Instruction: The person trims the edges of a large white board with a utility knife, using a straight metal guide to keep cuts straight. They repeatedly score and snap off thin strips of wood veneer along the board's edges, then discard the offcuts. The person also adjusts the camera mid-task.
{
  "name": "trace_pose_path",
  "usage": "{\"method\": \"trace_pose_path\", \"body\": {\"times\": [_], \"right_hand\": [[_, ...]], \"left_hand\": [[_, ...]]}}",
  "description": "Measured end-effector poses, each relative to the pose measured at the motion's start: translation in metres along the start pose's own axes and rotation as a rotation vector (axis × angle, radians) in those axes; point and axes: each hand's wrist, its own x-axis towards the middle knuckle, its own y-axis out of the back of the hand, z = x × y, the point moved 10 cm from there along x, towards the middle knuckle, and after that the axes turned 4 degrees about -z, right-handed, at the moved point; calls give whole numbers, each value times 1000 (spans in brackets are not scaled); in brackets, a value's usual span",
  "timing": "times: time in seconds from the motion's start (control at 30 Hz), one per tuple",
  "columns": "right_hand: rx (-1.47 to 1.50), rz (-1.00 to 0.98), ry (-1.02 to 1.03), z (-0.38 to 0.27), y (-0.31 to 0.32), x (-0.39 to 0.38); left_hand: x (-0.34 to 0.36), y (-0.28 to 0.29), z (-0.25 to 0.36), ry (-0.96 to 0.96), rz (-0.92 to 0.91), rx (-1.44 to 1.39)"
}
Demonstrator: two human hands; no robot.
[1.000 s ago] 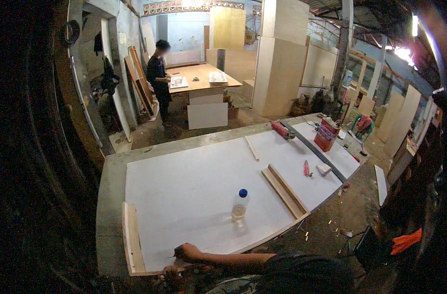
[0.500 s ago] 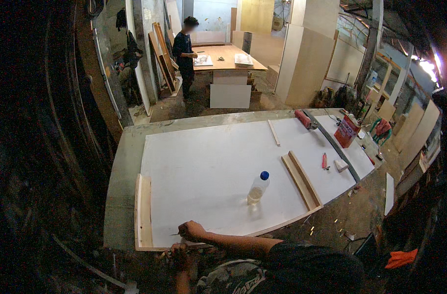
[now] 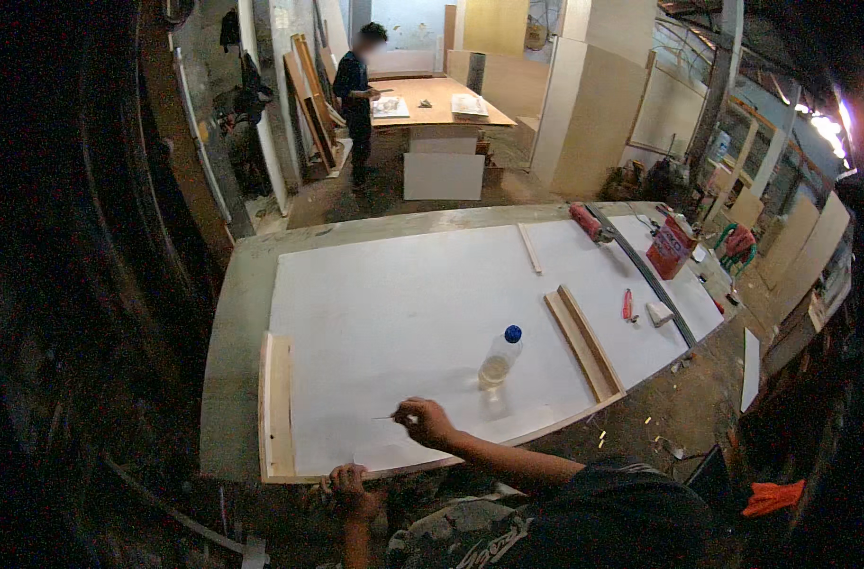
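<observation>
A large white board (image 3: pixel 384 313) lies on the worktable, with a thin wooden strip (image 3: pixel 413 468) along its near edge. My left hand (image 3: pixel 351 486) is at that near edge, its fingers curled over the strip; its thumb side is hard to make out. Above the board, my right hand (image 3: pixel 424 423) is closed on a thin stick-like piece (image 3: pixel 382 417) that pokes out to the left. A clear plastic bottle (image 3: pixel 496 368) with a blue cap, holding some pale yellowish liquid, stands upright to the right of my right hand.
Wooden channel pieces lie at the board's left end (image 3: pixel 277 408) and right side (image 3: pixel 585 343). Farther right are a red-handled tool (image 3: pixel 627 304), a white block (image 3: pixel 659 314), a dark metal bar (image 3: pixel 642 271) and a red can (image 3: pixel 671 248). A person (image 3: pixel 358 104) stands at a back table (image 3: pixel 432 90).
My right hand has moved right and slightly up, away from the left hand, with the thin piece still in it. My left hand stays at the near edge, its fingers now showing over it.
</observation>
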Motion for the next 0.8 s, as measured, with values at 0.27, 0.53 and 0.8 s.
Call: {"method": "trace_pose_path", "body": {"times": [0.27, 0.53, 0.8], "right_hand": [[-400, 341, -10, 14, 163, -141], [-650, 879, -228, 19, 282, -296], [-823, 1084, -424, 53, 305, -402]], "left_hand": [[88, -77, 142, -231, -355, -53], [91, -158, 294, -468, -679, -146], [98, -226, 371, -686, -676, -303]]}}
